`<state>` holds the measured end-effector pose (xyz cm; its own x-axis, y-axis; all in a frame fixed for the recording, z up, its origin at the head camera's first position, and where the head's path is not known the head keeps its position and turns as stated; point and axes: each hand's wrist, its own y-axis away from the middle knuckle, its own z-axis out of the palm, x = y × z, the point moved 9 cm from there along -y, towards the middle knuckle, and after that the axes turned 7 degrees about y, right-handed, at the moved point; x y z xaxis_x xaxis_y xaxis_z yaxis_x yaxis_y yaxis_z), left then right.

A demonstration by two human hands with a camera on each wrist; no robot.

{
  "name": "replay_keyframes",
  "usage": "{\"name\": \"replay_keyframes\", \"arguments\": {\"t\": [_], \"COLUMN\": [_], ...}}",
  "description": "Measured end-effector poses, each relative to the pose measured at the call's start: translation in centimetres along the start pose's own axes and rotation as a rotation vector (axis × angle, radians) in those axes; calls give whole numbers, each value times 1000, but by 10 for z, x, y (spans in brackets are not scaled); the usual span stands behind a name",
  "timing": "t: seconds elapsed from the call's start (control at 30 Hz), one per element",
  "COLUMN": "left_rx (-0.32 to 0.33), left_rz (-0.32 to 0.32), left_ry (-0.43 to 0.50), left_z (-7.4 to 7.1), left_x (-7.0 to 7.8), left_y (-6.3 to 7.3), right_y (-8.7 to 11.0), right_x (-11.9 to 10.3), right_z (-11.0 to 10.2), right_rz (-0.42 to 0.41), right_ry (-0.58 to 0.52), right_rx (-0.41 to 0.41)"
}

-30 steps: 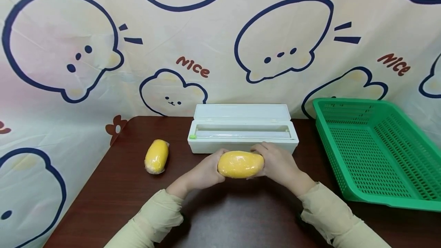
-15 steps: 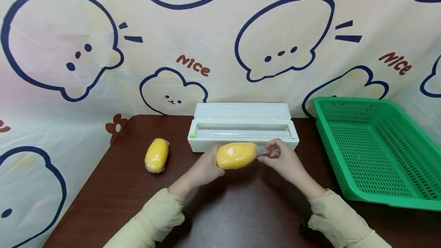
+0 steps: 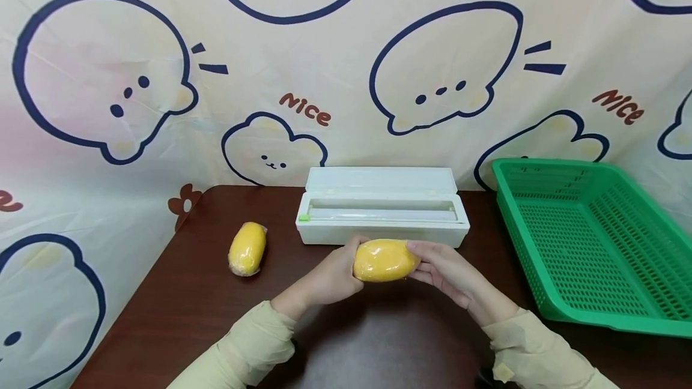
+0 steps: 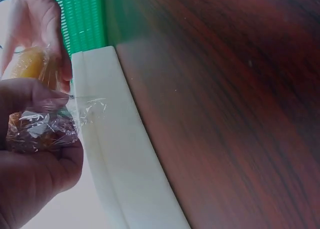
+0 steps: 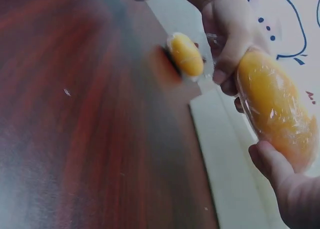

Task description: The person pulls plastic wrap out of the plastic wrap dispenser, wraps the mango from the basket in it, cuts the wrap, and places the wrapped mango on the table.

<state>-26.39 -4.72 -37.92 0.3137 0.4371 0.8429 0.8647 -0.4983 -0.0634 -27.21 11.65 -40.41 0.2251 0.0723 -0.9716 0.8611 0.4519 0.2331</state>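
Observation:
A yellow mango (image 3: 384, 260) in clear cling film is held up in front of the white wrap box, between both hands. My left hand (image 3: 336, 272) grips its left end. In the left wrist view, crumpled film (image 4: 42, 129) bunches between the left thumb and fingers. At the other end, my right hand (image 3: 451, 272) holds the fruit with its thumb on the near side, as the right wrist view shows; the rest of its fingers are partly hidden behind. A second wrapped mango (image 3: 247, 249) lies on the table to the left.
Behind the hands stands the white cling film box (image 3: 384, 236), lid up, with a roll inside and a green slider at its left. A green plastic basket (image 3: 532, 275) sits at the right. A printed cloth (image 3: 346, 77) hangs behind the dark wooden table (image 3: 184, 311).
Half a second ago, my right hand was drawing out a tail of film at the mango's right end. Now it is back against the fruit, and no tail shows there.

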Motion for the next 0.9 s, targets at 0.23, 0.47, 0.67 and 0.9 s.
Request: {"name": "replay_keyframes", "arguments": {"t": [0.23,0.47,0.67,0.9], "left_rx": [-52,-76,-90,89], "left_rz": [26,16,-1,43], "left_ry": [3,-1,19,-28], "left_z": [11,11,7,-21], "left_x": [5,8,5,24], "left_y": [-3,-6,-6,2], "right_y": [-1,1,2,-2], "right_x": [10,10,12,16], "right_z": [5,11,16,6], "right_rz": [61,60,33,45], "right_ry": [58,50,28,1], "right_rx": [-34,-108,-181,-77]}}
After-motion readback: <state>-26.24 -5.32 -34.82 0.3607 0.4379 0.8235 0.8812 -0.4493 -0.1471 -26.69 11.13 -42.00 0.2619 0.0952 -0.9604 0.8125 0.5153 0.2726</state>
